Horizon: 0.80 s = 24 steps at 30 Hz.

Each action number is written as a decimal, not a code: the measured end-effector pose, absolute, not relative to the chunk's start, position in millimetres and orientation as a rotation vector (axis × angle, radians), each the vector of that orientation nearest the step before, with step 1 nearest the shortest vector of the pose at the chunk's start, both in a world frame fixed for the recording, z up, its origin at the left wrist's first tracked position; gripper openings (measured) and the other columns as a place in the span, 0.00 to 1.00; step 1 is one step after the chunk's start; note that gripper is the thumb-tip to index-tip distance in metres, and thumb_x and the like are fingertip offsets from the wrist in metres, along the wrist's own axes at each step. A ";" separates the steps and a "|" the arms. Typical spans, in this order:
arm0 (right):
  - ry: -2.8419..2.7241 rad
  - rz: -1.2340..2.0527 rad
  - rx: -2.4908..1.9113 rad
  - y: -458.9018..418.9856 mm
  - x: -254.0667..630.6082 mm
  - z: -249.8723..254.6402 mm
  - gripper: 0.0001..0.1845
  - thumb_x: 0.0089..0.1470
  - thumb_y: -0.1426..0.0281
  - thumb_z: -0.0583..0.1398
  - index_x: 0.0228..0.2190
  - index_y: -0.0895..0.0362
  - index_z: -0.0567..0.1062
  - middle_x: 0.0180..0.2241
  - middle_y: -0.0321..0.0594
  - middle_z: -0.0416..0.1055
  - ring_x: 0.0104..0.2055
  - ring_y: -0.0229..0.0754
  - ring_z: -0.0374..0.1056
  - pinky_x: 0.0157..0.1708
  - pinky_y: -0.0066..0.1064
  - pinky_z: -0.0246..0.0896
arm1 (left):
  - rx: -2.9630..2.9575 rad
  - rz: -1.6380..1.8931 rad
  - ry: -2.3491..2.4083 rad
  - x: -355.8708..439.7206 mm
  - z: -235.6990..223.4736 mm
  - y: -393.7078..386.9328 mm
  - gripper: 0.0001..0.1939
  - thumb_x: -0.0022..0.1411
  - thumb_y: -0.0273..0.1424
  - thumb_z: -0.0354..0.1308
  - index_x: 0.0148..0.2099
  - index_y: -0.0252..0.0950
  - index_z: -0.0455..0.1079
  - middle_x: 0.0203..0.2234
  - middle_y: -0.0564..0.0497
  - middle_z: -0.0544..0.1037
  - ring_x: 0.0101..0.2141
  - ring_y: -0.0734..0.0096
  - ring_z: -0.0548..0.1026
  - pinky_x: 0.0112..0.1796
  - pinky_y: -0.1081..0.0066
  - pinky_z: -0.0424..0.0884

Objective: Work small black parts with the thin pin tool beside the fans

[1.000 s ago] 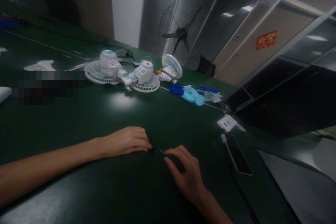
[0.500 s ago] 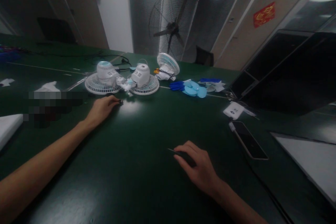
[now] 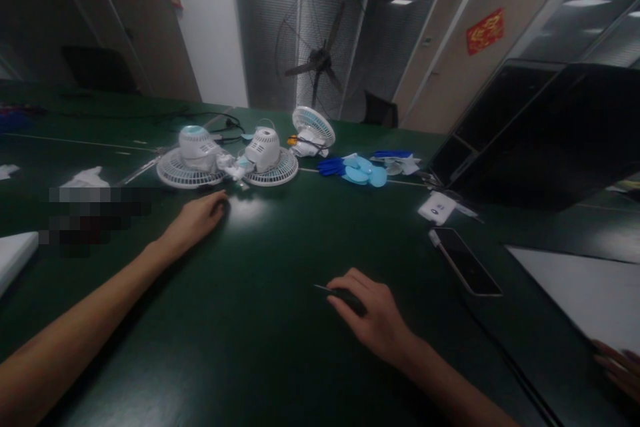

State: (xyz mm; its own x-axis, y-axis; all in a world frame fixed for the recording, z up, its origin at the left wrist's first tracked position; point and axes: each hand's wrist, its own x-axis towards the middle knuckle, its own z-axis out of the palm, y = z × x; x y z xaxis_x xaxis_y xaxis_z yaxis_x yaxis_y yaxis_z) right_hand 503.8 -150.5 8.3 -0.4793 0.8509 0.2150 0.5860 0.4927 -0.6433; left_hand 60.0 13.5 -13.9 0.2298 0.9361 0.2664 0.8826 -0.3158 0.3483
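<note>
My left hand (image 3: 200,215) rests low over the green table in front of the white fans, its fingers curled down and together. What they hold, if anything, is hidden. Just beyond it, a left fan (image 3: 193,159) and a middle fan (image 3: 267,157) lie face down, their white motor housings up. In my right hand (image 3: 373,310) is a screwdriver (image 3: 350,300) with a dark handle, its thin metal shaft pointing left above the table.
A smaller fan (image 3: 313,133) stands tilted behind. Light-blue fan blades (image 3: 363,170) and blue gloves (image 3: 331,166) lie right of it. Further right are a white box (image 3: 437,207), a phone (image 3: 467,263), a monitor (image 3: 545,140) and a white panel (image 3: 575,287), with another person's fingers (image 3: 617,363) at its edge.
The view has shifted slightly. The small dark piece at my left fingertips no longer shows, and those fingers now point down. My right hand keeps the screwdriver. Another person's fingers have appeared at lower right.
</note>
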 end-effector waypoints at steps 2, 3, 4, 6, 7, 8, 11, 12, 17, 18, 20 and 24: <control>-2.226 0.692 -1.184 -149.9 502.8 8.9 0.09 0.70 0.66 0.59 0.50 0.51 0.76 0.43 0.39 0.74 0.40 0.41 0.73 0.38 0.32 0.70 | 2.394 0.624 1.594 90.0 -9.9 -1.8 0.21 0.73 0.40 0.52 0.62 0.39 0.72 0.63 0.42 0.73 0.57 0.47 0.77 0.59 0.52 0.72; -2.227 0.693 -1.189 -149.6 502.5 9.0 0.09 0.70 0.66 0.59 0.50 0.51 0.76 0.43 0.39 0.74 0.40 0.41 0.73 0.38 0.32 0.70 | 2.426 0.613 1.481 107.1 -8.6 -11.9 0.21 0.74 0.39 0.50 0.63 0.39 0.72 0.63 0.43 0.73 0.59 0.50 0.75 0.60 0.53 0.70; -2.231 0.691 -1.196 -149.4 502.2 9.1 0.09 0.70 0.66 0.60 0.50 0.51 0.76 0.43 0.39 0.74 0.40 0.41 0.73 0.38 0.32 0.70 | 2.457 0.592 1.365 124.7 -7.9 -23.3 0.20 0.76 0.38 0.49 0.64 0.41 0.71 0.64 0.45 0.72 0.59 0.53 0.75 0.61 0.54 0.70; -2.239 0.679 -1.212 -149.2 501.9 9.6 0.09 0.70 0.67 0.60 0.50 0.51 0.76 0.43 0.39 0.74 0.39 0.41 0.73 0.38 0.32 0.69 | 2.502 0.583 1.149 159.1 -7.0 -48.6 0.19 0.77 0.35 0.47 0.63 0.42 0.71 0.65 0.46 0.72 0.59 0.57 0.75 0.61 0.55 0.70; -2.244 0.679 -1.215 -149.3 501.9 10.1 0.10 0.69 0.68 0.60 0.50 0.52 0.76 0.43 0.39 0.74 0.39 0.41 0.73 0.38 0.31 0.69 | 2.514 0.562 1.042 174.4 -6.6 -61.5 0.19 0.78 0.33 0.47 0.64 0.42 0.71 0.63 0.46 0.73 0.59 0.58 0.75 0.60 0.55 0.71; -2.248 0.680 -1.214 -149.5 502.0 10.7 0.10 0.69 0.68 0.60 0.50 0.52 0.76 0.43 0.38 0.74 0.39 0.41 0.73 0.38 0.31 0.69 | 2.501 0.558 0.966 187.9 -5.9 -73.9 0.19 0.78 0.32 0.48 0.65 0.43 0.70 0.61 0.45 0.75 0.57 0.59 0.76 0.59 0.55 0.72; -2.277 0.682 -1.194 -150.6 502.3 12.3 0.10 0.67 0.69 0.62 0.50 0.51 0.77 0.43 0.38 0.74 0.39 0.40 0.72 0.38 0.31 0.68 | 2.375 0.547 0.848 214.0 -3.3 -103.0 0.22 0.76 0.30 0.53 0.69 0.45 0.64 0.56 0.45 0.77 0.54 0.62 0.77 0.55 0.59 0.75; -2.295 0.678 -1.190 -151.0 502.3 12.5 0.10 0.67 0.69 0.62 0.49 0.51 0.77 0.43 0.38 0.74 0.39 0.40 0.72 0.38 0.31 0.67 | 2.324 0.547 0.829 218.1 -2.7 -109.0 0.23 0.75 0.30 0.54 0.69 0.46 0.63 0.55 0.46 0.77 0.53 0.63 0.77 0.54 0.61 0.75; -2.351 0.606 -1.185 -152.1 501.3 11.8 0.09 0.66 0.69 0.62 0.47 0.51 0.77 0.41 0.38 0.73 0.36 0.39 0.71 0.35 0.30 0.64 | 2.169 0.543 0.795 220.3 -4.1 -116.0 0.28 0.73 0.30 0.59 0.71 0.50 0.61 0.54 0.48 0.77 0.51 0.64 0.77 0.52 0.62 0.75; -2.351 0.600 -1.183 -152.2 500.9 11.8 0.08 0.66 0.69 0.62 0.47 0.51 0.77 0.41 0.38 0.73 0.36 0.39 0.71 0.35 0.30 0.64 | 2.149 0.550 0.803 219.7 -4.8 -115.2 0.27 0.72 0.30 0.59 0.70 0.50 0.61 0.54 0.48 0.77 0.49 0.64 0.77 0.51 0.62 0.75; -2.352 0.600 -1.178 -152.6 500.1 12.1 0.08 0.66 0.69 0.62 0.47 0.52 0.77 0.41 0.38 0.73 0.36 0.39 0.71 0.35 0.30 0.64 | 2.106 0.554 0.822 219.1 -5.5 -113.8 0.27 0.72 0.30 0.60 0.69 0.49 0.63 0.52 0.49 0.78 0.46 0.65 0.77 0.48 0.64 0.76; -2.398 0.586 -1.154 -153.6 496.8 11.9 0.09 0.67 0.70 0.61 0.48 0.51 0.77 0.42 0.38 0.74 0.36 0.39 0.71 0.33 0.29 0.63 | 2.073 0.523 0.811 221.2 -3.6 -113.9 0.27 0.70 0.30 0.63 0.68 0.49 0.64 0.48 0.51 0.79 0.45 0.66 0.78 0.47 0.65 0.75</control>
State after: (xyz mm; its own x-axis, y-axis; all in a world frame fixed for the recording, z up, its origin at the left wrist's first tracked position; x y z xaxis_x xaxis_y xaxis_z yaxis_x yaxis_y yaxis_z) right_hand 496.8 -153.6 11.9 -0.5713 0.8004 0.1814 0.6265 0.5681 -0.5336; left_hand 221.2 -113.9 -3.6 0.7050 0.7051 0.0760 0.3595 -0.4477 0.8188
